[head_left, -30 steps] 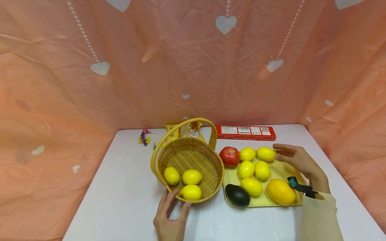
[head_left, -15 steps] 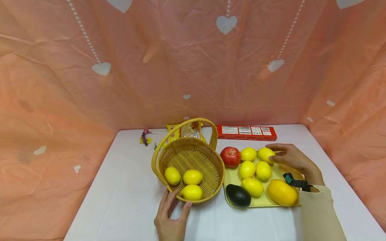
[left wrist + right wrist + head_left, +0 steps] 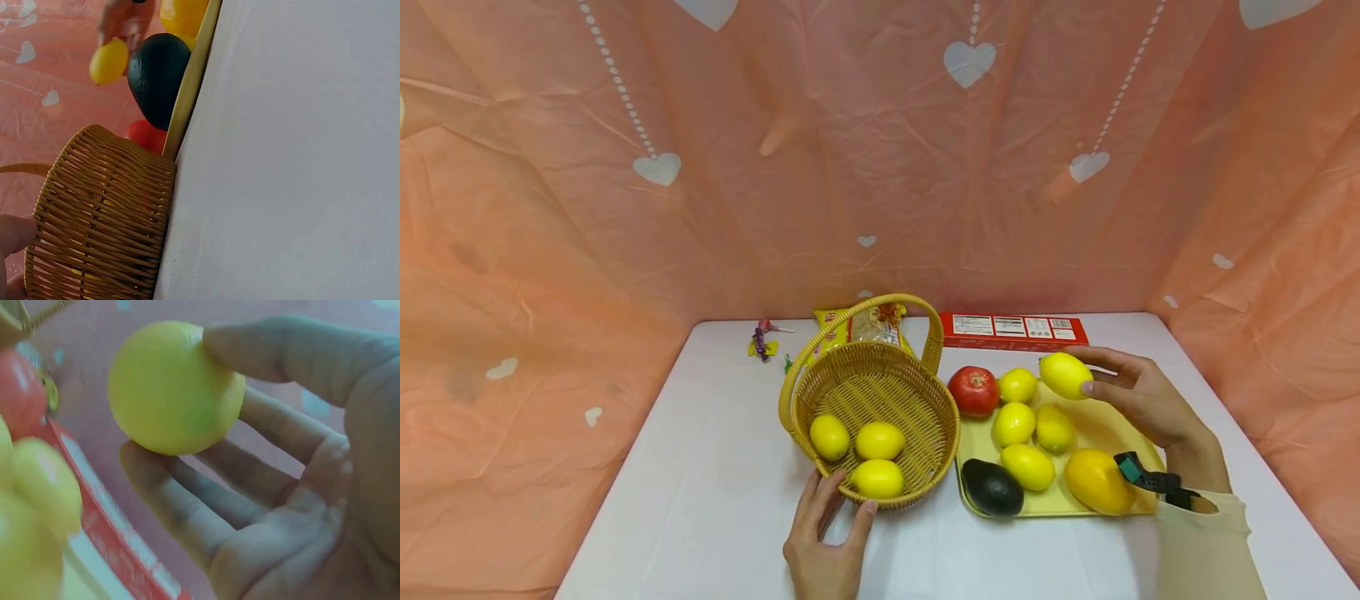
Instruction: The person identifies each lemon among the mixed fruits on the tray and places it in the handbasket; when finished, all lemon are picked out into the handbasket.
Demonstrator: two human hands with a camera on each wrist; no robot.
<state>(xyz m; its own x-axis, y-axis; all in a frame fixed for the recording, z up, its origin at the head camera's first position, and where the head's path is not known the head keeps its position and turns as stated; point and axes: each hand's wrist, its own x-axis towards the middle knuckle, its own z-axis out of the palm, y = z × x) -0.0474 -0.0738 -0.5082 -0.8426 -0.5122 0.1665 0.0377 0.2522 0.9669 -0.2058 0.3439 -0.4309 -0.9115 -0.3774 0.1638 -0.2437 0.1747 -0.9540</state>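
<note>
My right hand [image 3: 1142, 396] holds a yellow lemon [image 3: 1066, 376] between thumb and fingers, raised over the back right of the yellow tray [image 3: 1123, 417]. The right wrist view shows this lemon [image 3: 175, 387] pinched with the thumb on one side and fingertips on the other. At the front of the round wicker basket [image 3: 917, 417], my left hand [image 3: 827, 542] grips the rim. Three lemons [image 3: 880, 440] lie in the front part of the basket. On the tray are several more lemons [image 3: 1014, 425], a dark avocado [image 3: 992, 487], a mango [image 3: 1099, 481] and a red pomegranate [image 3: 973, 392].
A long red box [image 3: 1015, 332] lies behind the tray. Behind the basket is a yellow snack packet [image 3: 880, 327], and small wrapped candies [image 3: 762, 342] sit at the back left. The basket's tall handle [image 3: 850, 312] arches over it. Pink curtain [image 3: 880, 167] surrounds the white table [image 3: 700, 467].
My right hand has closed on the back right lemon and lifted it off the tray. The left hand and basket have stayed in place.
</note>
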